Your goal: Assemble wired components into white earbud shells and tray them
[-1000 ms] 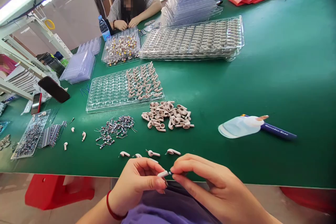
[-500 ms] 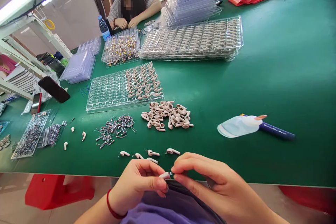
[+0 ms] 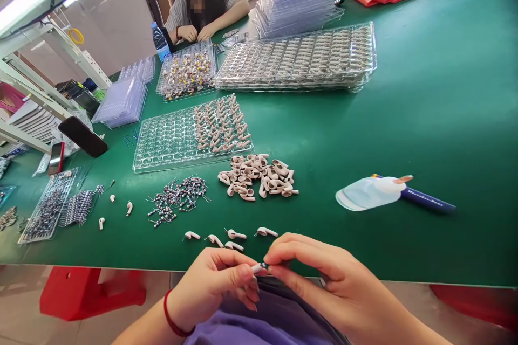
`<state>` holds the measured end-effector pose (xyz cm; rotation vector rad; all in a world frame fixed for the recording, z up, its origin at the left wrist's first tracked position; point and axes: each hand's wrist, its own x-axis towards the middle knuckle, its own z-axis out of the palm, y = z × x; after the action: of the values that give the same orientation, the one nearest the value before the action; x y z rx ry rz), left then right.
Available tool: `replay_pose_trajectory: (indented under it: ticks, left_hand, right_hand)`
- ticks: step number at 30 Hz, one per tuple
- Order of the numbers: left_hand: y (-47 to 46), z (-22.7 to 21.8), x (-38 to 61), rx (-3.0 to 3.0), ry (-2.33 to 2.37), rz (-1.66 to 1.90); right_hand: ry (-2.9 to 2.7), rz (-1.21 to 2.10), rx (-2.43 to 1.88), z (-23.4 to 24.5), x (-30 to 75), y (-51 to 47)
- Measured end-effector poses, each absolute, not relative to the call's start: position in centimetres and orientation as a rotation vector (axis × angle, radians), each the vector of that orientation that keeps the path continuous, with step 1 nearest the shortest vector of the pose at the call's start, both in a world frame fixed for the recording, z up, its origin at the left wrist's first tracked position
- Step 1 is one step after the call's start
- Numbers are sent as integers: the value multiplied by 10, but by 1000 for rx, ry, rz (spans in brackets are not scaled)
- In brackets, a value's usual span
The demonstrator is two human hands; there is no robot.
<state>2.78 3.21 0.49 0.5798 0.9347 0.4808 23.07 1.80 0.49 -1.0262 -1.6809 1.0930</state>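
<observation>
My left hand [image 3: 220, 279] pinches a pale earbud shell [image 3: 257, 268] between thumb and fingers, just past the table's front edge. At the shell's right end sits a small dark part [image 3: 264, 265], and my right hand [image 3: 319, 277] has thumb and forefinger closed on it. Whether that part is inside the shell or only against it, I cannot tell. Just beyond my hands lie several earbud shells with thin wires sticking out [image 3: 236, 234]. A heap of bare earbud shells [image 3: 259, 178] and a pile of small wired components [image 3: 178, 199] are farther back.
A clear tray [image 3: 162, 143] is partly filled with shells. Behind it are a stack of filled trays [image 3: 297, 62] and a co-worker [image 3: 210, 5]. A squeeze bottle [image 3: 366, 194] lies at right on a dark blue box [image 3: 431, 202]. Phones [image 3: 83, 136] stand at left.
My left fingers have shifted slightly on the earbud shell, which has turned and moved a little up and right. The dark part at its end shows more clearly. My right hand is nearly still.
</observation>
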Motion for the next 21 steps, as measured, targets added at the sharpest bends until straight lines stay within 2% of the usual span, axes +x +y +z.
replay_pose_trajectory:
  ticks: [21]
  left_hand:
    - [41,7,29,457,956,290]
  right_hand:
    - [-1675,1275,-1113,5,233,19]
